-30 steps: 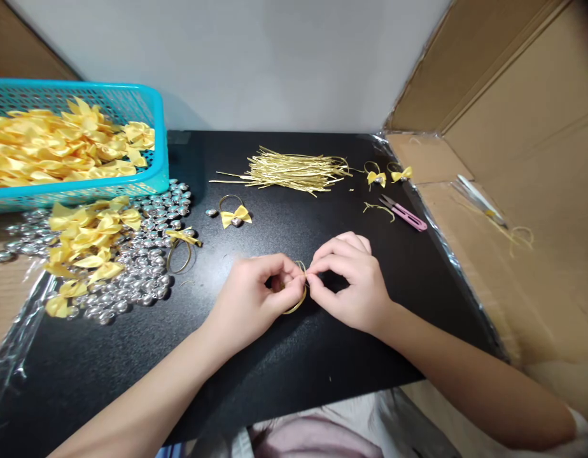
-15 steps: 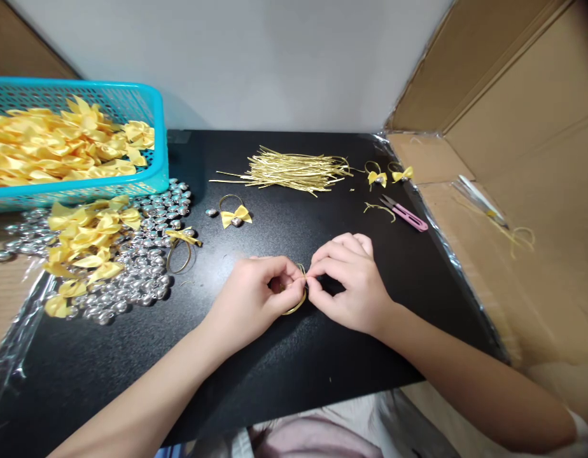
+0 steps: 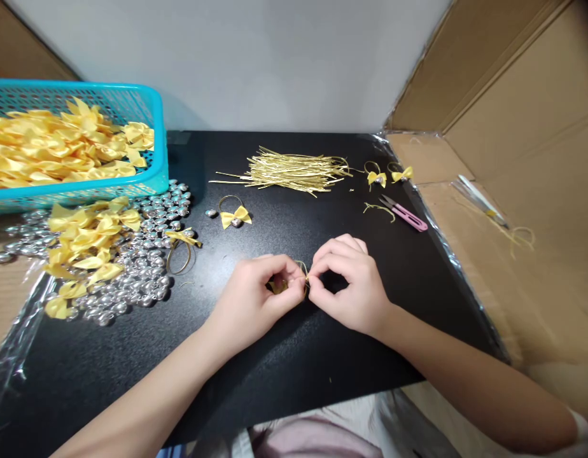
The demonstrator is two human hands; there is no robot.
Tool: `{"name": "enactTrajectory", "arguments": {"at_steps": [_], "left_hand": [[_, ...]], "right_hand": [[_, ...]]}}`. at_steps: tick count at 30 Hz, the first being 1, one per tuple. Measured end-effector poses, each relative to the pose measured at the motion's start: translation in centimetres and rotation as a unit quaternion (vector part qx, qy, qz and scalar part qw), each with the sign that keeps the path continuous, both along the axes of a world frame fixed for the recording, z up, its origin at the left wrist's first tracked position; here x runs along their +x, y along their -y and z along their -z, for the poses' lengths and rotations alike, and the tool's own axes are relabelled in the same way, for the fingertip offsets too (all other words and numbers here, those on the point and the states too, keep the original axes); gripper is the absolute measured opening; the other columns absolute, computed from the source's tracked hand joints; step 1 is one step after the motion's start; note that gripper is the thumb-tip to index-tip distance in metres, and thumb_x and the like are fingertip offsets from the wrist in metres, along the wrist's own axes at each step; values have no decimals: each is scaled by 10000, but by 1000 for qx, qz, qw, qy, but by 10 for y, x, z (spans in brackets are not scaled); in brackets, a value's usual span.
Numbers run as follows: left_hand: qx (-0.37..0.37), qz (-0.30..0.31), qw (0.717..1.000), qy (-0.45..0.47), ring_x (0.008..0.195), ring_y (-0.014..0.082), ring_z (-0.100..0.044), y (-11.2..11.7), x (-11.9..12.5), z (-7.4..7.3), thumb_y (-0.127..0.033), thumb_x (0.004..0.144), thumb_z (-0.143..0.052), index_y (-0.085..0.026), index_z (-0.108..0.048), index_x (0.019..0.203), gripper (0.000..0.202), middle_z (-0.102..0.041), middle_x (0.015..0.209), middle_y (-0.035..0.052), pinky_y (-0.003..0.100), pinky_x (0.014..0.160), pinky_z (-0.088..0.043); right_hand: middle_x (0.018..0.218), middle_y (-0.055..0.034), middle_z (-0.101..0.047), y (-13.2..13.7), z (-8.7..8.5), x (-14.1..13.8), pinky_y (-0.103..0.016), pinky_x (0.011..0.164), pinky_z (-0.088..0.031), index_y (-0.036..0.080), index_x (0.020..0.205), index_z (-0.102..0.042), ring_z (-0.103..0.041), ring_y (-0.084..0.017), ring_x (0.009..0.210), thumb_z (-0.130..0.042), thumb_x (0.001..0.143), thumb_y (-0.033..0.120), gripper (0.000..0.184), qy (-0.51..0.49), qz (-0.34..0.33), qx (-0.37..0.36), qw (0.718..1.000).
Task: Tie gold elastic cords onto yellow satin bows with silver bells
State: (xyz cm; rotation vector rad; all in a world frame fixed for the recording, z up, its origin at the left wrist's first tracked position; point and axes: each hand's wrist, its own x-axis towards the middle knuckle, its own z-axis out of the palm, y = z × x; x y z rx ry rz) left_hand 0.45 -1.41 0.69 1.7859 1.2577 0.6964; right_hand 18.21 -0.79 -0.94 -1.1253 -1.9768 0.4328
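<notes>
My left hand [image 3: 256, 299] and my right hand [image 3: 351, 286] meet over the middle of the black table [image 3: 284, 356], fingertips pinched together. Between them is a thin gold cord [image 3: 301, 267] with a small yellow ribbon bow [image 3: 277, 286] held in the left fingers. Both hands are closed on this piece. Most of the cord is hidden by my fingers.
A turquoise basket [image 3: 146, 184] of yellow bows stands at the back left, with loose bows [image 3: 88, 235] and silver beads [image 3: 146, 273] before it. A gold cord bundle [image 3: 294, 170] lies at the back, finished bows [image 3: 235, 216] nearby, pink snips [image 3: 405, 213] and a cardboard box [image 3: 513, 191] on the right.
The gold loop that hung below my fingers has been drawn up and is mostly hidden. My hands have closed slightly tighter together and barely shifted.
</notes>
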Motion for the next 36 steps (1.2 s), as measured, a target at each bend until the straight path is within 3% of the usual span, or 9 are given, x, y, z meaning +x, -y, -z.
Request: {"name": "enactTrajectory", "arguments": {"at_steps": [13, 18, 22, 36], "left_hand": [[-56, -41, 996, 60, 578, 106, -527, -2, 2, -3, -237, 800, -592, -166, -614, 654, 163, -611, 602, -21, 199, 570, -424], [-77, -37, 994, 71, 578, 114, -534, -3, 2, -5, -266, 808, -583, -165, -613, 668, 176, -623, 606, -6, 210, 573, -435], [-81, -38, 993, 83, 564, 106, -506, -5, 2, -6, -255, 797, -579, -164, -608, 658, 169, -581, 589, -16, 202, 558, -424], [-88, -31, 991, 95, 551, 101, -473, -3, 0, -7, -266, 799, -591, -167, -616, 666, 168, -542, 570, -29, 199, 534, -392]], "right_hand": [[714, 6, -673, -1, -5, 2, -354, 764, -409, 200, 632, -592, -602, -157, 738, -619, 775, 144, 156, -49, -11, -55, 997], [766, -7, -686, -4, -8, 6, -364, 779, -425, 207, 695, -642, -616, -169, 768, -631, 756, 132, 97, -52, 22, -25, 998], [818, -10, -713, -4, -8, 7, -373, 813, -429, 219, 795, -692, -626, -175, 811, -655, 768, 152, 81, -44, -20, -6, 999], [797, 19, -722, -4, -8, 9, -387, 828, -386, 238, 730, -668, -599, -169, 798, -702, 807, 198, 93, -8, -55, 39, 998]]}}
